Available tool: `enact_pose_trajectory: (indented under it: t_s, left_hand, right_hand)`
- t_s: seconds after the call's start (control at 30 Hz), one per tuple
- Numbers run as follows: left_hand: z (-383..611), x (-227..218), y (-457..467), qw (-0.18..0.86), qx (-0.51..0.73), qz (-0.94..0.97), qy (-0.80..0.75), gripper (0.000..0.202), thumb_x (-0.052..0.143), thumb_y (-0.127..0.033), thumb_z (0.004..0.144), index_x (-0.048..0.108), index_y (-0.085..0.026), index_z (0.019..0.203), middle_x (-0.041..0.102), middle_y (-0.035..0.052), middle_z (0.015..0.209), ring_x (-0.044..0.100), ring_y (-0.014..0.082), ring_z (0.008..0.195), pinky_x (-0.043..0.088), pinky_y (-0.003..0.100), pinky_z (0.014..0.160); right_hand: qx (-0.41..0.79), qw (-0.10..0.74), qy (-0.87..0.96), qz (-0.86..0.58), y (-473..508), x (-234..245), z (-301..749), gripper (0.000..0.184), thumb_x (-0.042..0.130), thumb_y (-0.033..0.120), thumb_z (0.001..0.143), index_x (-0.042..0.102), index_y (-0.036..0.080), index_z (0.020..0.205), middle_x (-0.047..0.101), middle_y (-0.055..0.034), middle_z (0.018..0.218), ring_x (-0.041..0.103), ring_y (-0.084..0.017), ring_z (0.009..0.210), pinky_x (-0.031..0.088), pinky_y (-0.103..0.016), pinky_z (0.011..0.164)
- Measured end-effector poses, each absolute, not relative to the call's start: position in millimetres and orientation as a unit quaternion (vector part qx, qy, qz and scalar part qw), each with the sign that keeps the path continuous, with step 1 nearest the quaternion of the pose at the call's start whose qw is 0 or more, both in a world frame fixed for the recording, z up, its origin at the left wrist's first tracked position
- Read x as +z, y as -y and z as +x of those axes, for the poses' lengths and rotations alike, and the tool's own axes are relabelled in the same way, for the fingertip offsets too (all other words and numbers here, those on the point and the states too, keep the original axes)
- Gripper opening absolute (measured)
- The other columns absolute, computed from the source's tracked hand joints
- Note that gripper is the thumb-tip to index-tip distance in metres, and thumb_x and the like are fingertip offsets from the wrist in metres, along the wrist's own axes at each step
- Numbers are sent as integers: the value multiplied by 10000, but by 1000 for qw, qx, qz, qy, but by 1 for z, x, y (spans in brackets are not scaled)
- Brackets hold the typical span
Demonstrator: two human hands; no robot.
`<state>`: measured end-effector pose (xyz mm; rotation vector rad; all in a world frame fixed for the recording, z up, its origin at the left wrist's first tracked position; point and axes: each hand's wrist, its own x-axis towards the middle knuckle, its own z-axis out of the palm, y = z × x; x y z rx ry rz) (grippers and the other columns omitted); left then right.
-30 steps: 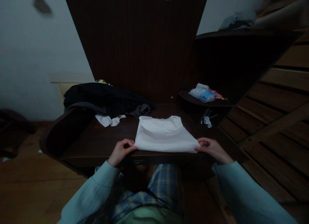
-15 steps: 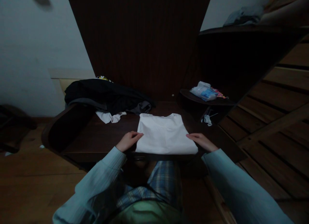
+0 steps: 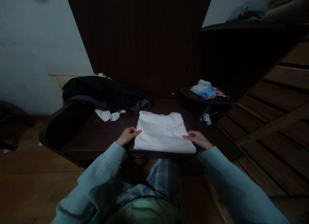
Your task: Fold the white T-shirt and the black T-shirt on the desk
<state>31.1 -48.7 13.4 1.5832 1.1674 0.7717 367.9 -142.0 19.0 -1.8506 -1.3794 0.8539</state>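
Note:
A white T-shirt [image 3: 160, 132], folded into a flat, roughly square bundle, lies at the front edge of the dark wooden desk [image 3: 96, 135]. Its neckline faces away from me. My left hand [image 3: 126, 135] pinches the left side edge, with the thumb on top and the other fingers partly hidden at the edge. On the opposite side, my right hand [image 3: 198, 138] grips the right edge in the same way, its thumb lying over the fabric.
Dark clothes [image 3: 103, 92] are heaped at the back left, with a white cloth [image 3: 109, 115] beneath them. A plastic package [image 3: 205, 90] sits on a small corner shelf [image 3: 207, 101] at the right. Wooden slats [image 3: 272, 121] rise beside the desk on the right.
My right hand has shifted slightly inward, its thumb now further over the shirt's edge. My left hand keeps nearly the same place on the left edge. The view has tilted a little.

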Motion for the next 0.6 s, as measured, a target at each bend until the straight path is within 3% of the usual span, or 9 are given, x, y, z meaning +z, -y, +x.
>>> enact_pose_trajectory:
  t_s: [0.17,0.47,0.6]
  left_hand:
    - [28,13,47,506,262,688,-450,422,566,-565,572,538,-145,556,512,-9,554,448,121,551,340,230,505]
    - [34,0,50,401,360,680,-497,434,551,-565,598,398,-176,480,370,-55,473,357,89,494,278,217,471]
    - [32,11,41,461,316,672,-485,434,571,-587,587,508,-159,548,473,-31,510,416,104,515,302,224,482]
  right_hand:
    - [410,319,508,-687,139,28,368,418,635,560,489,595,151,567,554,-3,552,470,-133,556,341,-253,537]
    - [349,408,469,-701,149,19,361,437,678,543,432,423,189,459,389,58,444,342,-81,463,240,-223,447]
    - [378,390,472,-694,146,23,367,412,692,537,442,501,175,490,422,48,460,360,-81,458,263,-222,437]
